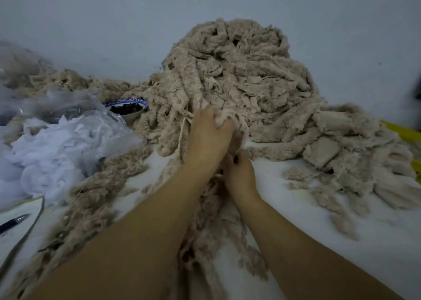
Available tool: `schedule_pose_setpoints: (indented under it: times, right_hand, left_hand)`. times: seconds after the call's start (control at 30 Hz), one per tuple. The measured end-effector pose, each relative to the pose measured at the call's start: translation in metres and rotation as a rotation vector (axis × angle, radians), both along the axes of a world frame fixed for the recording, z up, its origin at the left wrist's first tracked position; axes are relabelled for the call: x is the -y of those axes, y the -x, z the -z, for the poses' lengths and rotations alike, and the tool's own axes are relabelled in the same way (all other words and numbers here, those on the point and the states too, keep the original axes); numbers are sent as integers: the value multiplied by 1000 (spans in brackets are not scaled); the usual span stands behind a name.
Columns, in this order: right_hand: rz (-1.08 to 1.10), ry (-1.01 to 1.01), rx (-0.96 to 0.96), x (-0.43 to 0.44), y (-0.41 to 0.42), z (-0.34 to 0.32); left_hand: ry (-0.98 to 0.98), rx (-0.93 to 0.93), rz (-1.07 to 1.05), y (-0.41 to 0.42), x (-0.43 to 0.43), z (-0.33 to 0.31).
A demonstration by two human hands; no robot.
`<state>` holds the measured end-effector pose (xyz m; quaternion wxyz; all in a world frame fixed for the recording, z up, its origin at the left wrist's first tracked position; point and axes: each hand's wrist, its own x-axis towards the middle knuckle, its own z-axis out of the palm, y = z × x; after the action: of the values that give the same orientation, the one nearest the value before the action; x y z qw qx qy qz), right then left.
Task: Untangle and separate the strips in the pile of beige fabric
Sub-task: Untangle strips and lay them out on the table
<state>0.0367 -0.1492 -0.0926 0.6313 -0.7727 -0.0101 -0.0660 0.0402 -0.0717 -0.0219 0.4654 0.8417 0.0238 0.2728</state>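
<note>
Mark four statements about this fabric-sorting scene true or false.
1. The left hand and the right hand both grip the beige fabric. True.
2. The bowl holds white scraps. False: its contents are dark.
3. A pen lies on paper at the left. True.
4. The clear plastic bag lies right of the pile. False: it lies left of it.
</note>
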Motion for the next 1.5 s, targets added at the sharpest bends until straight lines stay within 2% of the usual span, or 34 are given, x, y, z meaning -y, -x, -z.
schedule_pose_setpoints:
  times: [0.1,0.17,0.23,0.3,0.4,0.47,0.53,0.6,0.67,0.7,0.77,0.8,0.83,0.9,0.93,1.0,1.07,1.13,1.2,1.23,1.3,1.37,1.43,1.5]
  right_hand:
    - [5,-50,-38,4,0,-1]
    - [29,-50,-38,7,-1,0]
    - [-14,5,-18,8,-2,2]
    - [-123,10,2,5,-1,3]
    - [-282,-6,-13,-4,8,2]
    - [-262,19,-11,-8,6,0]
    - [-153,86,-29,-10,-6,-1]
    - [-64,195,7,-8,-25,1]
    - [3,332,88,-5,-42,2]
    - [37,413,139,-4,-50,4]
    - [68,572,215,-4,-65,8]
    - [44,652,242,-5,-72,9]
    - [-7,724,264,-6,-77,11]
    - [-123,826,233,-10,-87,11]
    - [-165,874,195,-11,-92,12]
    - [-195,981,147,-12,-100,12]
    - [-130,999,178,-13,-99,10]
    - [27,873,285,-12,-94,9]
    - [84,627,317,-13,-85,1]
    - [11,424,219,-17,-81,-9]
    - [-239,-42,-163,-29,-80,-37]
    - [-363,-391,-484,-32,-88,-61]
    - [-319,-582,-624,-29,-95,-77]
    - [-222,-560,-553,-26,-91,-87]
  left_hand:
    - [-233,-54,33,-27,-2,4]
    - [-250,-121,77,-28,-5,31]
    - [-100,-124,24,-13,-14,55]
    - [85,-47,-87,-2,-28,65]
    - [201,-11,-176,22,-49,72]
    - [443,-40,-237,36,-61,74]
    - [711,-57,-340,39,-74,73]
    - [807,-66,-446,30,-88,66]
    - [648,-54,-521,16,-94,54]
    - [477,-24,-520,9,-91,48]
    - [79,64,-332,-5,-78,42]
    - [-82,42,-187,-11,-68,45]
    - [-206,-55,-73,-13,-60,52]
    - [-388,-298,-9,-11,-53,73]
    - [-436,-363,-19,-11,-55,82]
    - [-430,-372,-34,-11,-60,88]
    - [-303,-300,-64,-7,-63,82]
    - [-89,-197,-94,-2,-64,70]
    - [-55,-113,-43,9,-59,60]
    - [-135,-79,10,14,-54,56]
    - [-382,-24,153,26,-40,45]
    - [-613,8,358,37,-28,38]
    - [-755,37,481,47,-27,42]
    - [-731,-110,493,50,-41,45]
